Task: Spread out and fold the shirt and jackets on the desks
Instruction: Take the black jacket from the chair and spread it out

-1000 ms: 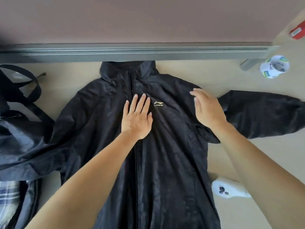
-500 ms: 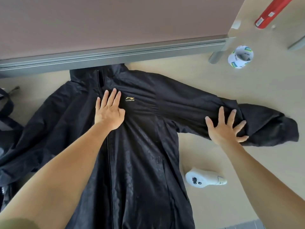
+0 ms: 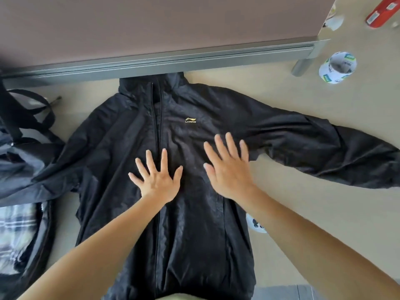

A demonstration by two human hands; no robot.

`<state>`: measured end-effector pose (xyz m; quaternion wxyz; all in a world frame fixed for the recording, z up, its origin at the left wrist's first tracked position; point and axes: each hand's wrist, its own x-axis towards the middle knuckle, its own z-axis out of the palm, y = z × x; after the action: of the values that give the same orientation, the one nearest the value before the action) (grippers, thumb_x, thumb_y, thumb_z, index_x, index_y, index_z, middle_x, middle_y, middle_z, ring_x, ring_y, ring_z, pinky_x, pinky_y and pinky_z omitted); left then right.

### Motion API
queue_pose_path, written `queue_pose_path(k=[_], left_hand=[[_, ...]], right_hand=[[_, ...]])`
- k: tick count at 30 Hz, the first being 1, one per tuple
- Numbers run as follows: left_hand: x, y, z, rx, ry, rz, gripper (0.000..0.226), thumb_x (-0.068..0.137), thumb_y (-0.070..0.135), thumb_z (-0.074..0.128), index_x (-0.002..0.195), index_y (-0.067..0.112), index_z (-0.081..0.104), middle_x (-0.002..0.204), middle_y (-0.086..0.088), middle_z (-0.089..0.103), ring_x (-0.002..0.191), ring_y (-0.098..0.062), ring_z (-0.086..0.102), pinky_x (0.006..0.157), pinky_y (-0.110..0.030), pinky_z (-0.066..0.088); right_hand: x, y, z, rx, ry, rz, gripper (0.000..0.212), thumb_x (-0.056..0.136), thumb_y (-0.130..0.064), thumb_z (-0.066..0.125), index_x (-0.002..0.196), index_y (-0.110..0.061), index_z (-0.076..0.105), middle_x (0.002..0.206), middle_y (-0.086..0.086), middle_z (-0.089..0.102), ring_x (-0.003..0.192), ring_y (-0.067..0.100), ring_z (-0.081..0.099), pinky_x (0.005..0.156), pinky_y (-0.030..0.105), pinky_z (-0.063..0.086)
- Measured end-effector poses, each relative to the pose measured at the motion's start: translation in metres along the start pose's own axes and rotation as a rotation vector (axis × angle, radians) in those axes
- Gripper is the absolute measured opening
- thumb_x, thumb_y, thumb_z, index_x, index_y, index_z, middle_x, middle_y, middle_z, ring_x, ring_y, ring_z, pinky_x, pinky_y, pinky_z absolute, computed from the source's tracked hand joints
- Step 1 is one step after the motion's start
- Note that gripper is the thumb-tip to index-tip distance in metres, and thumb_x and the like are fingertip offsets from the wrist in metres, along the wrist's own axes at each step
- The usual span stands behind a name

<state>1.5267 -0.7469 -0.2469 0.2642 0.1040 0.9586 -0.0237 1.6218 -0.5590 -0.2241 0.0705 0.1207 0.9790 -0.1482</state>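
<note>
A brown partition panel (image 3: 151, 24) spans the top of the view, with a grey metal rail (image 3: 173, 59) along its lower edge and a grey leg (image 3: 303, 66) at its right end. Just right of the leg lies a white tape roll (image 3: 337, 67) with green labels, its hole facing up. A red object (image 3: 383, 11) is cropped at the top right corner. A white device (image 3: 256, 224) with dark buttons shows only partly. Black straps (image 3: 32, 109) loop at the left edge.

Both forearms outstretched, left hand (image 3: 157, 180) and right hand (image 3: 227, 169) palm-down side by side, fingers (image 3: 163, 158) splayed.
</note>
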Motion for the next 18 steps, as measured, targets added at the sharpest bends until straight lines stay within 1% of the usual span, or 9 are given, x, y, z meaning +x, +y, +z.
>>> queue_pose_path(k=[1, 3, 4, 6, 8, 11, 13, 15, 18], left_hand=[[0.001, -0.007, 0.004, 0.002, 0.005, 0.028, 0.079, 0.09, 0.076, 0.011, 0.152, 0.04, -0.021, 0.162, -0.007, -0.026, 0.147, -0.041, -0.025, 0.114, -0.07, -0.006], [0.01, -0.014, 0.006, 0.022, 0.002, 0.069, 0.077, 0.09, 0.076, 0.009, 0.149, 0.042, -0.027, 0.16, -0.006, -0.032, 0.146, -0.042, -0.028, 0.114, -0.069, -0.008], [0.015, -0.017, 0.003, 0.035, -0.01, 0.086, 0.076, 0.091, 0.075, 0.01, 0.148, 0.043, -0.029, 0.159, -0.005, -0.034, 0.145, -0.041, -0.029, 0.113, -0.068, -0.009], [0.024, -0.027, -0.005, 0.005, -0.043, 0.126, 0.07, 0.096, 0.07, 0.015, 0.149, 0.046, -0.024, 0.159, -0.001, -0.034, 0.146, -0.036, -0.031, 0.115, -0.064, -0.011], [0.027, -0.043, -0.014, -0.085, -0.052, 0.193, 0.065, 0.101, 0.061, 0.021, 0.154, 0.044, -0.013, 0.163, 0.002, -0.027, 0.148, -0.031, -0.027, 0.118, -0.058, -0.011], [0.002, -0.073, -0.013, -0.192, 0.093, 0.281, 0.065, 0.103, 0.05, 0.033, 0.159, 0.026, 0.011, 0.167, -0.007, -0.001, 0.153, -0.029, -0.01, 0.123, -0.049, -0.001], [-0.035, -0.097, -0.001, -0.204, 0.269, 0.267, 0.062, 0.101, 0.046, 0.042, 0.155, 0.018, 0.028, 0.163, -0.014, 0.018, 0.152, -0.034, 0.006, 0.122, -0.051, 0.007], [-0.077, -0.122, 0.018, -0.18, 0.379, 0.216, 0.059, 0.098, 0.045, 0.049, 0.148, 0.014, 0.04, 0.156, -0.019, 0.03, 0.146, -0.04, 0.019, 0.118, -0.057, 0.017], [-0.13, -0.156, 0.065, -0.09, 0.326, 0.152, 0.065, 0.094, 0.052, 0.05, 0.147, 0.014, 0.042, 0.155, -0.022, 0.029, 0.144, -0.044, 0.022, 0.115, -0.061, 0.021]], right_hand=[[-0.007, -0.029, 0.013, 0.028, -0.096, -0.065, 0.061, 0.102, -0.048, 0.021, 0.159, -0.026, 0.015, 0.167, 0.01, 0.008, 0.153, 0.035, -0.005, 0.121, 0.06, 0.006], [-0.023, -0.07, 0.042, 0.054, -0.284, -0.071, 0.066, 0.103, -0.049, 0.022, 0.16, -0.024, 0.001, 0.167, 0.01, -0.006, 0.151, 0.038, -0.016, 0.121, 0.06, 0.005], [-0.03, -0.079, 0.056, 0.029, -0.293, -0.05, 0.071, 0.101, -0.053, 0.024, 0.16, -0.022, -0.001, 0.167, 0.011, -0.009, 0.15, 0.04, -0.017, 0.12, 0.061, 0.004], [-0.035, -0.083, 0.07, -0.086, -0.213, -0.061, 0.076, 0.098, -0.061, 0.026, 0.16, -0.021, 0.009, 0.167, 0.014, 0.0, 0.151, 0.043, -0.007, 0.12, 0.062, 0.005], [-0.031, -0.075, 0.073, -0.158, -0.165, -0.118, 0.076, 0.096, -0.066, 0.026, 0.159, -0.024, 0.016, 0.166, 0.015, 0.007, 0.152, 0.043, 0.001, 0.119, 0.063, 0.007], [-0.015, -0.059, 0.066, -0.262, -0.157, -0.191, 0.076, 0.096, -0.069, 0.019, 0.159, -0.028, 0.014, 0.167, 0.012, 0.007, 0.152, 0.04, 0.002, 0.119, 0.062, 0.008], [-0.008, -0.048, 0.061, -0.347, -0.183, -0.186, 0.075, 0.096, -0.071, 0.011, 0.159, -0.033, 0.004, 0.168, 0.007, 0.001, 0.153, 0.037, -0.004, 0.119, 0.064, 0.006], [-0.014, -0.046, 0.055, -0.371, -0.182, -0.077, 0.071, 0.097, -0.07, 0.007, 0.158, -0.035, -0.002, 0.168, 0.005, -0.006, 0.152, 0.037, -0.01, 0.118, 0.067, 0.0], [-0.06, -0.082, 0.055, -0.27, -0.068, 0.029, 0.069, 0.1, -0.063, 0.01, 0.159, -0.029, 0.008, 0.168, 0.007, 0.001, 0.152, 0.039, -0.006, 0.116, 0.065, -0.003]])
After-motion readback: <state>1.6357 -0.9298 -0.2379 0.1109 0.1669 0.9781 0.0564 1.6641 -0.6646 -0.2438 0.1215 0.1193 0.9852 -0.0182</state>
